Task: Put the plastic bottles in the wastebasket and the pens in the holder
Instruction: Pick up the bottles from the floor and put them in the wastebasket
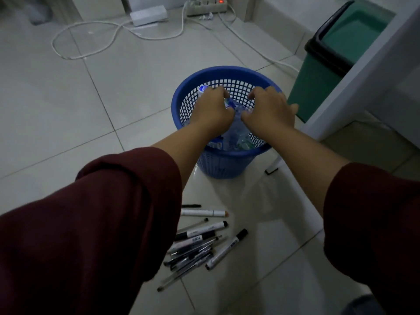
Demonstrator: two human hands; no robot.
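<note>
Fingers [221,93] of both hands around plastic bottles [236,133] (crumpled) inside blue wastebasket [227,164].

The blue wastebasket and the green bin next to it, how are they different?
The blue wastebasket is round with lattice walls you can see through; the green bin is boxy with solid walls and a black rim. The blue wastebasket holds plastic bottles, with the left hand and right hand over its mouth; the green bin's visible interior shows nothing and no hand is at it. Both stand upright and open-topped on the tiled floor.
</note>
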